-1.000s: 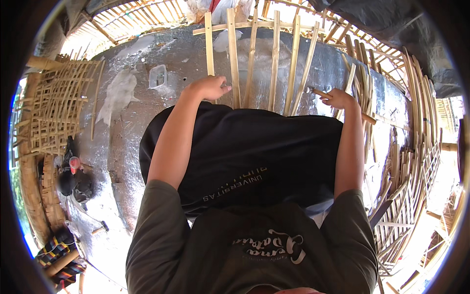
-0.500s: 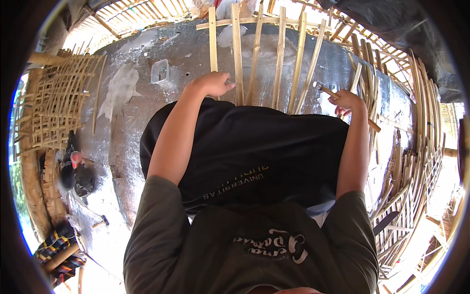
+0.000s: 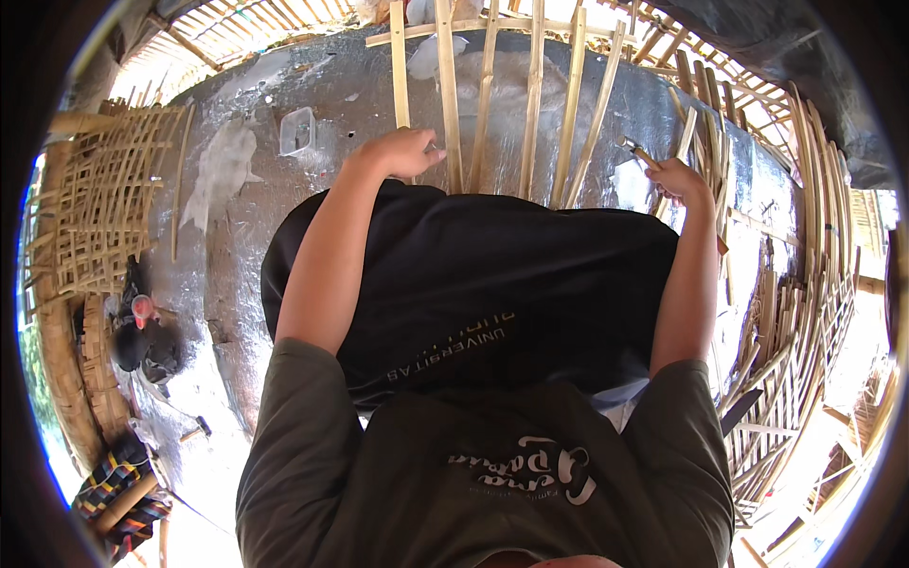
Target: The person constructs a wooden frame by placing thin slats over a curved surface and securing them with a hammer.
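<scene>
Several pale bamboo slats fan out in front of me, their far ends crossed by a thin bamboo strip. Over the leftmost slat lies my left hand, its fingers curled together. Whatever they pinch is too small or hidden to name. My right hand grips a small hammer by its wooden handle, the head pointing up and left, off to the right of the slats. Black cloth over my lap covers the slats' near ends.
A clear plastic container sits on the silvery floor sheet left of the slats. Woven bamboo lattice stands at far left. Bundled bamboo strips and a dark blade lie at right. Another hammer-like tool lies at lower left.
The whole view has shifted slightly, with the slats and floor things appearing a little higher and further left. My right hand and the hammer have turned slightly; the left hand stays at the leftmost slat.
</scene>
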Demonstrator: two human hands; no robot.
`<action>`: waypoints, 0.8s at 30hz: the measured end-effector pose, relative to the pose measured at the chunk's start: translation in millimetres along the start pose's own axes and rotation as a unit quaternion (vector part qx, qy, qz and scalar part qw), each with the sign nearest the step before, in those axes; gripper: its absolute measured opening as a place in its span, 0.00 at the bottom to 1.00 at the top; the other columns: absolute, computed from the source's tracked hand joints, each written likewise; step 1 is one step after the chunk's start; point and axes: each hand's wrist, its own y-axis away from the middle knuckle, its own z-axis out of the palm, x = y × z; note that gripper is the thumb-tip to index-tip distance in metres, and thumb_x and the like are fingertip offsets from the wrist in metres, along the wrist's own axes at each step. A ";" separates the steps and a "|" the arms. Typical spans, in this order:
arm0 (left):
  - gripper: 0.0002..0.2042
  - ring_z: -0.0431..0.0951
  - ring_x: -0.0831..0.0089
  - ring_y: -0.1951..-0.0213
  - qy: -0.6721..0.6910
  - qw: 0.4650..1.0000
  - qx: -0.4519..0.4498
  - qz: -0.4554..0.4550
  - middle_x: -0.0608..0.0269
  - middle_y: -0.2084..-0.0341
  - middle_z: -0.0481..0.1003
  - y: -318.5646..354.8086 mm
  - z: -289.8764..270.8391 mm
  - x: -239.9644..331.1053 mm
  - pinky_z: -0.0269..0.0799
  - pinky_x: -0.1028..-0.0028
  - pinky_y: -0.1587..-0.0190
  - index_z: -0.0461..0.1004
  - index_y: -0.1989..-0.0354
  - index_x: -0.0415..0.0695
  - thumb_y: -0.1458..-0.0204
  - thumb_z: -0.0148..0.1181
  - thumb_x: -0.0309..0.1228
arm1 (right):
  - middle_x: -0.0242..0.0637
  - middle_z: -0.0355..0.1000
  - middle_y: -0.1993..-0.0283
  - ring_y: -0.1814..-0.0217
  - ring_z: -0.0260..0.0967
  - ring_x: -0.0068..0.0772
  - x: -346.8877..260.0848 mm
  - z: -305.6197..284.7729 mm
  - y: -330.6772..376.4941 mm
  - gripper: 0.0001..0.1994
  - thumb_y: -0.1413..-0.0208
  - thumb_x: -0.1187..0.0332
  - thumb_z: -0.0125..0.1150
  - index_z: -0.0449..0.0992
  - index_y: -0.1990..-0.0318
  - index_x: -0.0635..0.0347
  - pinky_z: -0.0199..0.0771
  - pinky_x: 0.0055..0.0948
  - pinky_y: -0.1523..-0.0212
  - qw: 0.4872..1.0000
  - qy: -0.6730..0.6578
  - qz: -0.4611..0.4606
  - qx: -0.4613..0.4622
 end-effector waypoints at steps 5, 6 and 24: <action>0.25 0.73 0.52 0.48 -0.012 1.000 0.004 0.008 0.45 0.50 0.73 -2.1 0.9 2.8 0.68 0.61 0.47 0.66 0.44 0.41 0.40 0.46 0.49 | 0.30 0.62 0.83 0.87 0.56 0.23 10.5 9.5 -29.5 0.14 0.41 0.58 0.54 0.71 0.70 0.61 0.55 0.31 0.85 1.000 0.001 -0.015 -0.018; 0.25 0.73 0.52 0.48 -0.013 1.000 0.002 0.009 0.46 0.50 0.73 -1.3 1.1 2.5 0.68 0.61 0.46 0.65 0.44 0.41 0.40 0.46 0.49 | 0.31 0.61 0.84 0.88 0.56 0.24 5.9 14.1 -33.4 0.16 0.41 0.58 0.55 0.70 0.73 0.62 0.56 0.31 0.86 0.999 -0.003 -0.019 -0.030; 0.25 0.75 0.52 0.51 -0.005 0.999 0.016 0.048 0.45 0.53 0.74 0.6 -0.3 13.1 0.70 0.60 0.51 0.64 0.42 0.43 0.39 0.46 0.48 | 0.38 0.72 0.70 0.74 0.68 0.31 -3.5 32.6 -50.6 0.25 0.46 0.52 0.62 0.72 0.59 0.70 0.75 0.36 0.74 0.997 -0.062 0.026 -0.028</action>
